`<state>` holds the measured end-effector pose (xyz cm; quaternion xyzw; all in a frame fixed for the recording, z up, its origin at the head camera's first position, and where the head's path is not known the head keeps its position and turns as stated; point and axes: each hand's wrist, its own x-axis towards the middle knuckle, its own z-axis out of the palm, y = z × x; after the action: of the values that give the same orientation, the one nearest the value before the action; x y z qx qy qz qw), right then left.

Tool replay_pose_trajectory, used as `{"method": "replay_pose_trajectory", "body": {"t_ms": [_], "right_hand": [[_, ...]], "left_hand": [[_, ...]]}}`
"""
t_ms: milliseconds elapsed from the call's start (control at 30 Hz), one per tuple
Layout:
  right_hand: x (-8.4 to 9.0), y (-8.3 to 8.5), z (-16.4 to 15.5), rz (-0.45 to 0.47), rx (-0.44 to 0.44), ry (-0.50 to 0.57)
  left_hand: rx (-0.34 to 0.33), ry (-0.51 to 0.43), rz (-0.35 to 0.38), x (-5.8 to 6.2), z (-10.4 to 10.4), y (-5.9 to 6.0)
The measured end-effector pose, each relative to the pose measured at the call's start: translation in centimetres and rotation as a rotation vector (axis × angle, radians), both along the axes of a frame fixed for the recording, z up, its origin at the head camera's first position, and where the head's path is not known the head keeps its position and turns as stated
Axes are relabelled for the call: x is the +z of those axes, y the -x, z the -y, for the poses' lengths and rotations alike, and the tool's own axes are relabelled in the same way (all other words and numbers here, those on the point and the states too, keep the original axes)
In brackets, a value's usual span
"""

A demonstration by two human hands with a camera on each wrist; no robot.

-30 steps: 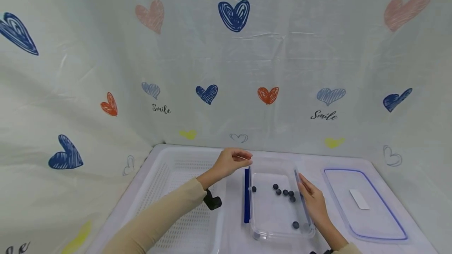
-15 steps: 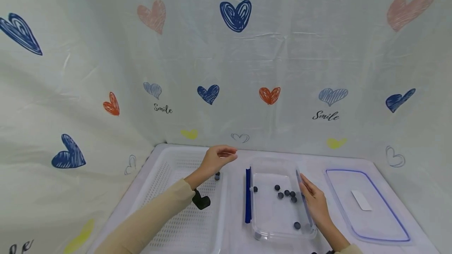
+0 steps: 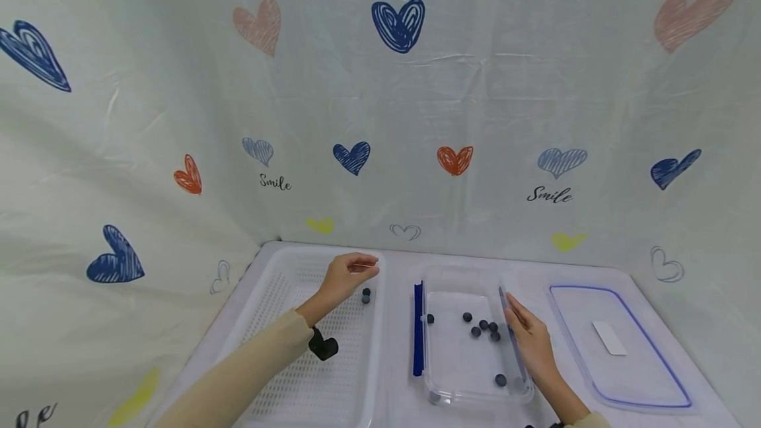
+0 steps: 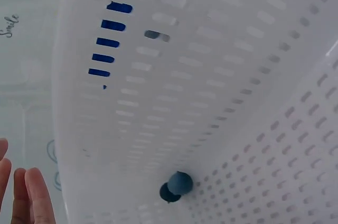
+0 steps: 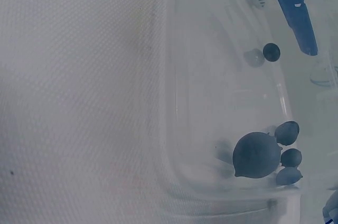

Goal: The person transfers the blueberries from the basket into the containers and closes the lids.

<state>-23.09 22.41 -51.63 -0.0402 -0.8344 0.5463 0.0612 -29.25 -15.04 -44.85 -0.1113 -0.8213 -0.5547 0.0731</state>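
My left hand (image 3: 355,271) hovers over the far right corner of a white perforated basket (image 3: 279,296), fingers relaxed and holding nothing. A single dark blueberry (image 3: 366,294) lies in the basket just below that hand; in the left wrist view the berry (image 4: 179,183) sits on the slotted floor with my fingertips (image 4: 33,192) at the lower left. My right hand (image 3: 523,329) lies with straight fingers along the right wall of a clear plastic container (image 3: 440,279) that holds several blueberries (image 3: 484,327). The right wrist view shows those berries (image 5: 256,154) close up.
A blue latch strip (image 3: 418,339) runs down the container's left side. The clear lid (image 3: 618,349) with a blue rim and a white label lies flat at the right. A heart-printed cloth (image 3: 380,117) covers the wall behind and the left side.
My left hand moved left from above the container's edge to over the basket and let go of a blueberry, which now lies in the basket. The right hand stayed put.
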Motion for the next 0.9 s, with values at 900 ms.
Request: {"method": "replay_pose_trajectory", "body": {"t_ms": [900], "right_hand": [[0.1, -0.2, 0.1, -0.07, 0.022, 0.037]], "left_hand": [[-0.013, 0.036, 0.063, -5.9, 2.7, 0.2]]}}
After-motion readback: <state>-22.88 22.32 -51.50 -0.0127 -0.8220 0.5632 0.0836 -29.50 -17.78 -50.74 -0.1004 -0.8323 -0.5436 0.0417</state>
